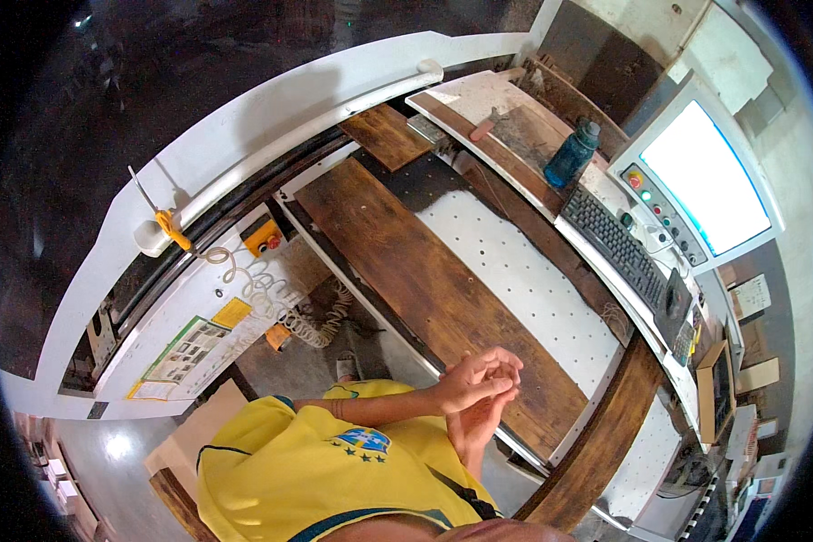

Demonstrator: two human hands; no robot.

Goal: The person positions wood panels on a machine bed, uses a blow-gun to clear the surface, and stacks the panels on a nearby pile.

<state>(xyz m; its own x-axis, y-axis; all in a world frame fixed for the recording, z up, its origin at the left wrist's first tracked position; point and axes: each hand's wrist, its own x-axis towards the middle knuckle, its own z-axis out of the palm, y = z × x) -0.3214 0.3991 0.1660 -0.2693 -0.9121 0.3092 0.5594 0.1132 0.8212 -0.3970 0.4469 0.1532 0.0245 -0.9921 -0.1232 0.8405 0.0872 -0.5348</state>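
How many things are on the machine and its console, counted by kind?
Wooden planks on the white bed: 2
Blue bottle: 1
Keyboard: 1
Screen: 1
Total: 5

Bare perforated bed (515, 271) beside the long plank (425, 280); keyboard (616, 246) rightward.

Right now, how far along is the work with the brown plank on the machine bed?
Done: the long brown plank lies flat on the white perforated bed. In hand: nothing; the left hand and right hand are pressed together above the plank's near end, holding no tool. Left: no fresh cut shows on the plank; the lit screen and keyboard stand untouched.
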